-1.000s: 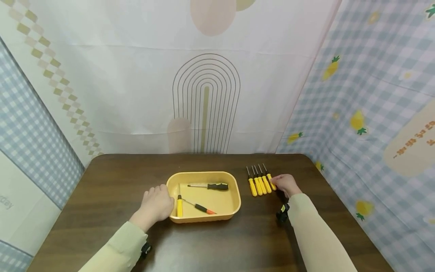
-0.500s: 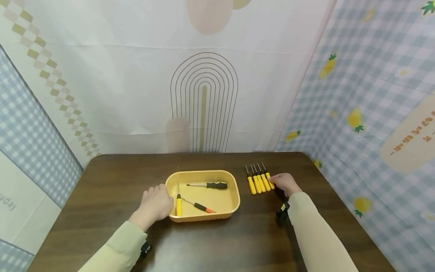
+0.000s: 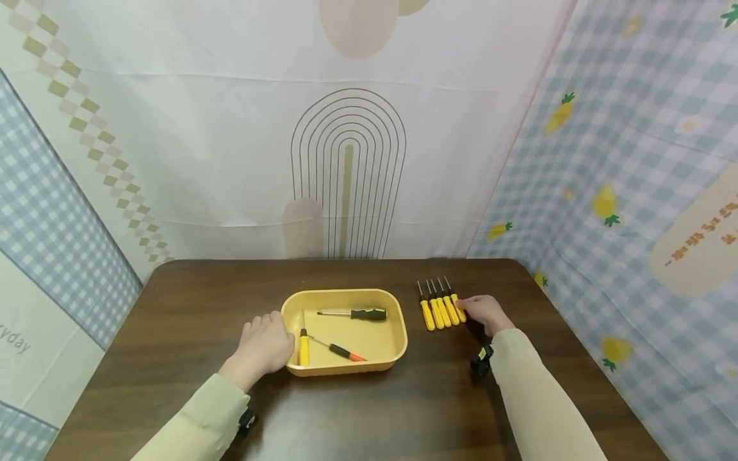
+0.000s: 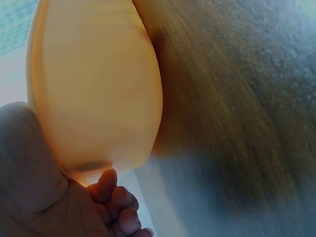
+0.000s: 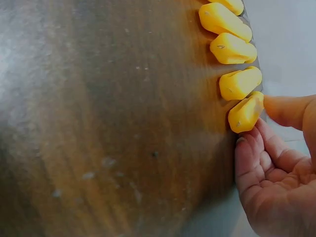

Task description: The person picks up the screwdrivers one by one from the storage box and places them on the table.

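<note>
My left hand (image 3: pixel 265 346) grips the left end of a yellow plastic tray (image 3: pixel 375 342); in the left wrist view the fingers (image 4: pixel 121 200) curl at its outer wall and the thumb lies at the rim. On the table right of the tray lie several yellow-handled screwdrivers in a row, tips pointing away. My right hand (image 3: pixel 486 312) pinches the handle of the rightmost screwdriver (image 3: pixel 459 310) between thumb and fingers. The right wrist view shows that handle (image 5: pixel 245 114) touching the table beside its neighbour (image 5: pixel 241 83).
Inside the tray lie a black-handled screwdriver (image 3: pixel 369 315), a yellow-handled screwdriver (image 3: pixel 303 351) and a black-and-red screwdriver (image 3: pixel 341 352). The dark wooden table (image 3: pixel 375 416) reaches back to a white patterned cloth (image 3: pixel 242 160). A blue checked cloth (image 3: pixel 634 192) hangs at the right.
</note>
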Demonstrator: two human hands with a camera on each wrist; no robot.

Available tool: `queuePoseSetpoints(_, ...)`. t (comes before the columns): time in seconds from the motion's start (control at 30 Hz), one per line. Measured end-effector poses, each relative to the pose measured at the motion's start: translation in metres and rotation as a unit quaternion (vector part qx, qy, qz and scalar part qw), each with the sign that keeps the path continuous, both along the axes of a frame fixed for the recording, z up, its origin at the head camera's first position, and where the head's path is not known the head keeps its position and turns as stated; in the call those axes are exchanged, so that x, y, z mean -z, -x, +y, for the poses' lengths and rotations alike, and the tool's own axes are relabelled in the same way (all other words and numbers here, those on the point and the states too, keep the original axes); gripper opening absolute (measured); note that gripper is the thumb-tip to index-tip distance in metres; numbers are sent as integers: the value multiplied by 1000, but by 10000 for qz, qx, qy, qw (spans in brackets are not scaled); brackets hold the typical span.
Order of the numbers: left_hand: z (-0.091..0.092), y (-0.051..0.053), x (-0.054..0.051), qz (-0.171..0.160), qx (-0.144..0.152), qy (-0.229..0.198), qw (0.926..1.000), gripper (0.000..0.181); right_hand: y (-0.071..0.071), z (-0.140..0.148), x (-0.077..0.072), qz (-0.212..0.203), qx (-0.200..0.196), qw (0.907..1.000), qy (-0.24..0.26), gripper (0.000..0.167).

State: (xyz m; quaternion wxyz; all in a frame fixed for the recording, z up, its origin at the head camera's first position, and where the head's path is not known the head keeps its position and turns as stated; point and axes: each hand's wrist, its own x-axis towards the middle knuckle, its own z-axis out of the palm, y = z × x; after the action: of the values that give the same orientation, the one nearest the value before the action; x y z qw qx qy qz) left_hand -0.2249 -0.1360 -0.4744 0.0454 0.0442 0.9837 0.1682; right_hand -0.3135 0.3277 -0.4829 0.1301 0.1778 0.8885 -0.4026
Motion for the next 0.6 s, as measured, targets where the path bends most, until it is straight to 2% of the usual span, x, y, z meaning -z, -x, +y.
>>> queuePoseSetpoints(0.17,1,2,0,87,16,12,10000,38,2,5,2,1,234,9997,93,45)
queuePoseSetpoints(0.33,2,2,1,113,30,13,9999,37,-2,9,7,32,221,9994,249,45)
queuePoseSetpoints(0.43,2,2,3,67,56,11,10000,38,-5,10,10,65,245,9987,446,52)
queuePoseSetpoints(0.6,2,2,1,2,-9,27,10000,39,-3,9,7,166,219,9976,638,51)
